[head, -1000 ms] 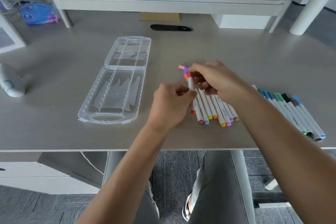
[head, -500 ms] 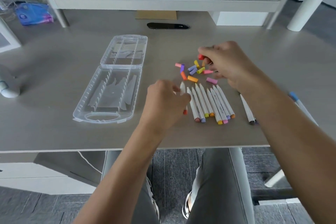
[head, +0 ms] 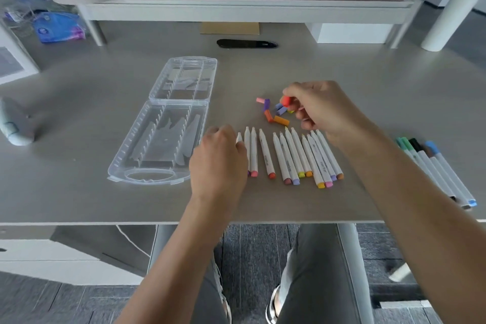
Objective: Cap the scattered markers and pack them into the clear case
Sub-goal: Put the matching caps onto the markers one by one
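Head view, grey desk top (head: 342, 66).

Clear plastic hinged case (head: 168, 137) lying open flat, left of centre, lid half away from the body, slotted tray half nearer; nothing inside but reflections.

Row of white-barrelled markers (head: 292, 158) side by side on desk, right of case, coloured butt ends toward desk edge, bare tips pointing away. Uncapped.

Small heap of loose coloured caps (head: 273, 113) just beyond the marker tips: pink, purple, orange, lilac, a yellow one partly hidden.

Right hand (head: 323, 110) raised over the cap heap, thumb and forefinger pinched on a red-orange cap (head: 286, 101); other fingers loosely curled.

Left hand (head: 218, 158) at left end of the row, fingers curled round the leftmost white marker (head: 239, 137), only its tip showing past the knuckles.

Second group of capped markers (head: 434, 168), green, black, blue caps, far right, partly behind right forearm.

Black flat oblong object (head: 247, 43) at back of desk. Blue packet (head: 57, 27) far left.
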Demonstrator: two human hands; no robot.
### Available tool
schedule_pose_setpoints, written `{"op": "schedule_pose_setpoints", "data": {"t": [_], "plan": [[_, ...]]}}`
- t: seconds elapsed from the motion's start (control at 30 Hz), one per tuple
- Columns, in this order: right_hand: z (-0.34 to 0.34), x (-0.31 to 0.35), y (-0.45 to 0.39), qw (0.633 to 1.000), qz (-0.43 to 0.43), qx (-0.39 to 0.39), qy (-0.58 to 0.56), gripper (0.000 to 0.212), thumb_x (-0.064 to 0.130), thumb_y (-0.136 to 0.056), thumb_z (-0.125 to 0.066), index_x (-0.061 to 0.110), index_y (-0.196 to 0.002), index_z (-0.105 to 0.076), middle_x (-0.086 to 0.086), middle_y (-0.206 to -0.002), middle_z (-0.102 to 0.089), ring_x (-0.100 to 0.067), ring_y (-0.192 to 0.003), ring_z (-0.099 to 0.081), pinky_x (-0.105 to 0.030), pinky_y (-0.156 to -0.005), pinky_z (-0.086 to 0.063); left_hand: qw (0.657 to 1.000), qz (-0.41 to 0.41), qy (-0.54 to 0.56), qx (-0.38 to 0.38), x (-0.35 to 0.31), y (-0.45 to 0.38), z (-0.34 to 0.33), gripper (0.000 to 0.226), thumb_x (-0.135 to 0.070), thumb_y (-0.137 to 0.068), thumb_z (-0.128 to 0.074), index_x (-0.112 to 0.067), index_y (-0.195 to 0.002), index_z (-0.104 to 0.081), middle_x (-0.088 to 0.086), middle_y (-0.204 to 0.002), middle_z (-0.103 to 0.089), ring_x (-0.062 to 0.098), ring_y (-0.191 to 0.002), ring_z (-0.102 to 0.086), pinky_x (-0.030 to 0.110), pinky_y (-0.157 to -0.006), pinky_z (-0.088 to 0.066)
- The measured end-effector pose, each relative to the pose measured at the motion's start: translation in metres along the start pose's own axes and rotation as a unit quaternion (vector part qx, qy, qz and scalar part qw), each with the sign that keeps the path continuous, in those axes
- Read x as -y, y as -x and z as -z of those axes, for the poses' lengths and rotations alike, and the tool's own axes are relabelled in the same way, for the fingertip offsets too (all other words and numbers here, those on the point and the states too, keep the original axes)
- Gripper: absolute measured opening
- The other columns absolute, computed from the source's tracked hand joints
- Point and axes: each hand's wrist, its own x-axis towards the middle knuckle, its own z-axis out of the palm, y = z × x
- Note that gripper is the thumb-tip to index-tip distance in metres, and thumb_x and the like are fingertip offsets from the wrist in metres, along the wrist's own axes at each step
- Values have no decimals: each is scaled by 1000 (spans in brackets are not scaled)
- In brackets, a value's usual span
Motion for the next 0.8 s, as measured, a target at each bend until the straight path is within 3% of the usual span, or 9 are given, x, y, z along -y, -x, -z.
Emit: {"op": "schedule_pose_setpoints", "data": {"t": [0.1,0.17,0.23,0.3,0.43,0.53,0.63,0.73,0.8], "plan": [[-8,-1,0,1000,4,17,-8,27,16,-93,-65,-9,-96,-72,-1,-68,-68,-13,-57,-52,-22,-49,-43,1000,9,5,22,3,-2,-2,14,-11,-91,-52,-6,-92,-65,9,-93,-63,33,-79,-62,39,-65,-50],[-13,-3,0,1000,9,24,4,19,17,-95,-68,1,-89,-73,6,-60,-67,-8,-53,-54,-22,-50,-45,999,17,14,48,4,-6,-2,12,-10,-87,-52,-5,-81,-61,10,-80,-63,34,-71,-63,38,-60,-52],[-16,-7,-2,999,21,27,16,12,19,-97,-69,10,-92,-76,3,-69,-70,-6,-54,-58,-21,-50,-46,997,25,2,76,2,-9,-1,9,-11,-85,-55,-6,-79,-61,9,-77,-61,34,-69,-60,34,-56,-46],[-18,-10,-3,999,30,28,26,12,17,-99,-67,10,-100,-76,4,-83,-75,-6,-57,-61,-19,-49,-47,995,25,-28,88,0,-11,0,4,-9,-83,-57,-8,-80,-60,7,-78,-58,33,-69,-56,31,-56,-38],[-21,-13,-3,999,25,24,14,14,20,-98,-69,9,-101,-76,-5,-92,-79,-4,-59,-64,-17,-50,-48,998,13,-48,46,0,-8,3,5,-12,-83,-55,-10,-78,-57,5,-78,-58,31,-68,-54,32,-54,-34],[-24,-14,-5,999,-2,13,-52,12,25,-95,-74,13,-93,-75,-4,-86,-79,-5,-62,-64,-19,-55,-51,996,3,83,13,2,-5,9,7,-17,-87,-55,-14,-90,-61,0,-82,-63,26,-73,-59,36,-62,-44],[-26,-12,-7,993,-28,32,-113,15,22,-94,-74,12,-104,-76,-5,-93,-80,-9,-66,-65,-22,-54,-50,951,36,294,83,-3,3,15,7,-21,-90,-57,-22,-94,-63,0,-79,-67,21,-69,-64,36,-60,-48],[-26,-10,-4,990,-29,48,-127,19,22,-95,-74,13,-111,-76,-3,-95,-81,-8,-67,-64,-20,-53,-50,927,51,358,103,-6,8,14,5,-21,-94,-58,-23,-93,-63,-5,-83,-65,11,-64,-58,26,-58,-42],[-26,-10,0,992,-20,53,-112,19,24,-94,-75,15,-111,-78,-1,-94,-81,-7,-67,-63,-20,-54,-50,918,60,378,100,-5,8,10,5,-22,-94,-59,-23,-93,-64,-5,-82,-65,10,-65,-57,28,-60,-42]]}}
